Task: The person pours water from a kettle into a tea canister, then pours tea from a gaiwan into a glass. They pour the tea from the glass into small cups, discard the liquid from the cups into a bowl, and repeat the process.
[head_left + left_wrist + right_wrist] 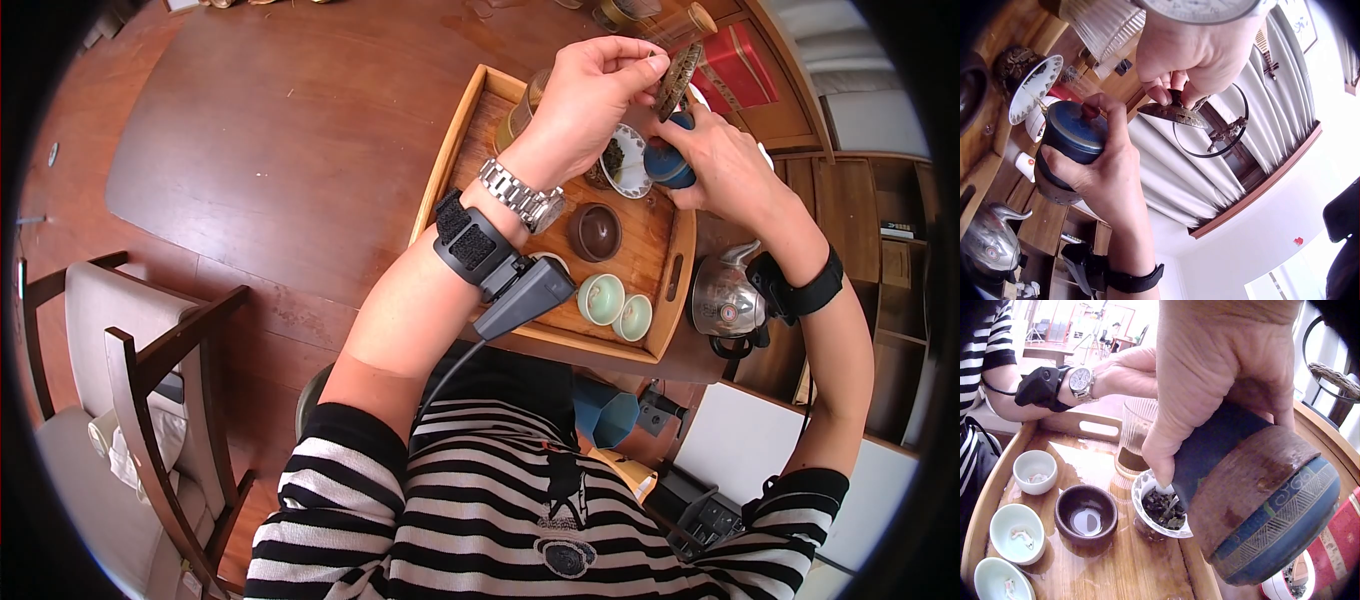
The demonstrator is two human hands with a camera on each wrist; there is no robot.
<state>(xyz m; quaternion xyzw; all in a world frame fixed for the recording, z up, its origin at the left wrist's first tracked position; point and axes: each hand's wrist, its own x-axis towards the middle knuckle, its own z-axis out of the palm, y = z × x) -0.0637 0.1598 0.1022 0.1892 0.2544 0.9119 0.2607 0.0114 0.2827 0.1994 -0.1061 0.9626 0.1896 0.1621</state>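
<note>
My left hand (600, 95) (1200, 53) pinches the knob of a dark patterned lid (680, 80) (1175, 115), held in the air above the tray. Beside it, my right hand (735, 165) (1113, 169) (1222, 369) grips a blue jar (668, 165) (1066, 144) (1272, 519) with a brown band, fingers around its side. The jar's own lid is on, and a finger lies at its red knob in the left wrist view. A flared bowl (632, 178) (1038, 87) (1143, 481), white inside, stands on the tray close to the jar, with dark leaves (1163, 509) in it.
The wooden tray (455, 150) (1085, 578) also holds a brown bowl (594, 233) (1086, 514), several pale green cups (601, 299) (1017, 534) and a ribbed glass vessel (1138, 434). A metal kettle (722, 295) stands right of it; a red box (738, 68) lies behind.
</note>
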